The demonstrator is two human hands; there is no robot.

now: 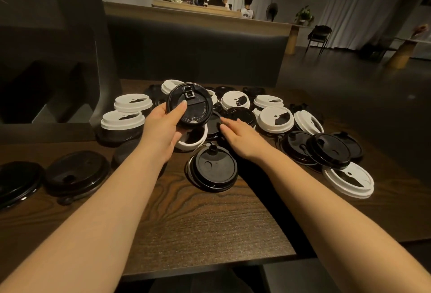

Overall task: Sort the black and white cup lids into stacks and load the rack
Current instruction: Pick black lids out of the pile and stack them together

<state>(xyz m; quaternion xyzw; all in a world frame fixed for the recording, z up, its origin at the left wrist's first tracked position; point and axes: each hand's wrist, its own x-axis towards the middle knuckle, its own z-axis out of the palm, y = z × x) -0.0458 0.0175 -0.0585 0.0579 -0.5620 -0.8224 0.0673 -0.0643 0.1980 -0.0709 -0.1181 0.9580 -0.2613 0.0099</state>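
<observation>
Gripping a black lid (pixel 190 105) in left hand (pixel 163 127), right hand (pixel 240 136) flat, bare table (pixel 210 222) nearside

arms: I see both forearms bare to the frame edge — no sleeves | left hand (pixel 163 125): no glove, short plain nails | right hand (pixel 242 139): ungloved — ringless

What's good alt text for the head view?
The left hand holds up a black lid while the right hand reaches flat into mixed black and white lids scattered across a dark wooden table.
</observation>
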